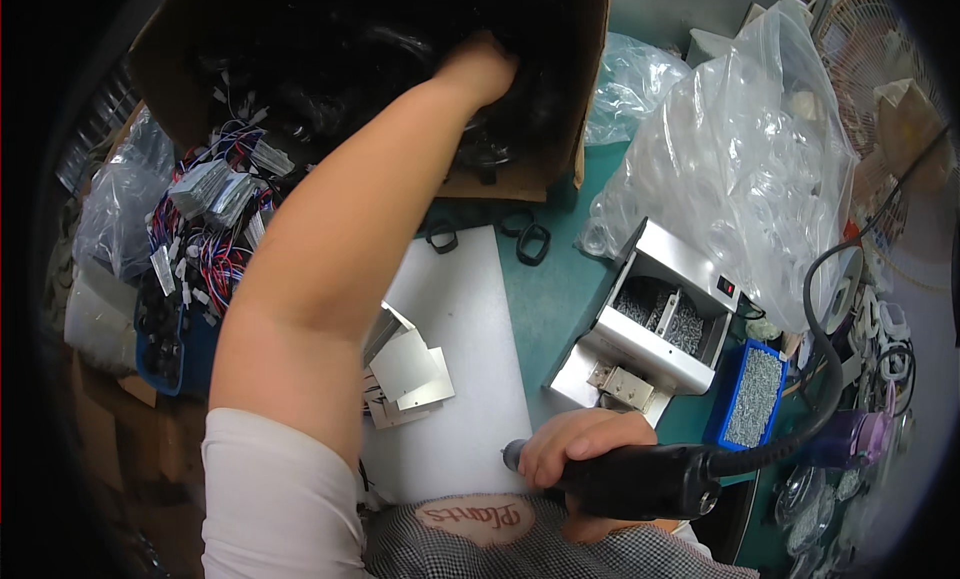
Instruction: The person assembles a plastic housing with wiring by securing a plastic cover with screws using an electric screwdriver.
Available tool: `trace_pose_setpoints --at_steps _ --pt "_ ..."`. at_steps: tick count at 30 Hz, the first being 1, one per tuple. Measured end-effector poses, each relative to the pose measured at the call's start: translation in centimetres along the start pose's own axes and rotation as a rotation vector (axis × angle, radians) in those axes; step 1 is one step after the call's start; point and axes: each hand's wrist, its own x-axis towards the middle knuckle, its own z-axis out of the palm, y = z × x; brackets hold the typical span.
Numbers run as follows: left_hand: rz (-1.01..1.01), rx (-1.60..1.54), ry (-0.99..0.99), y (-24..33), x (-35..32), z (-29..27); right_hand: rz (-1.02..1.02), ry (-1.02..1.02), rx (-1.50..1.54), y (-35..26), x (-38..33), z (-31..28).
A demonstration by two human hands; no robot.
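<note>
My left hand [482, 69] reaches far forward into a large cardboard box [575, 99] full of dark, black parts; its fingers are buried among them, so what they hold is hidden. My right hand [575, 447] rests near my lap at the table's front edge, closed around a black electric screwdriver [640, 479] with a thick black cable [825, 359] curling off to the right. A white work mat [470, 319] lies between the hands, with a few small silver metal plates [408, 371] on it.
A metal screw feeder [650, 324] and a blue tray of screws [752, 394] sit at right. A big clear plastic bag [740, 159] bulges behind them. Bundles of red, blue and white wires [210, 239] fill the left. Two black rings [530, 241] lie by the box.
</note>
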Motion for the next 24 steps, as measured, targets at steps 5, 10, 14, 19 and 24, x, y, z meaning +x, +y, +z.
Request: trace_pose_setpoints --at_steps 5,10,14,19,24 --pt "0.213 -0.173 -0.341 2.2 -9.1 -6.9 -0.145 0.018 0.027 0.2 -0.4 0.0" --pt "0.41 -0.009 -0.786 2.9 -23.6 -11.3 -0.059 -0.147 0.204 -2.0 1.2 -1.1" --pt "0.421 -0.001 -1.101 1.6 -32.5 -12.4 0.015 -0.223 0.27 -2.0 1.4 -1.4" --pt "0.359 0.008 -1.189 0.7 -36.3 -11.3 -0.057 -0.248 0.372 -1.7 0.7 -1.3" --pt "0.426 -0.026 -1.009 2.2 -33.3 -13.7 -0.089 -0.115 0.281 -1.7 0.3 -0.3"
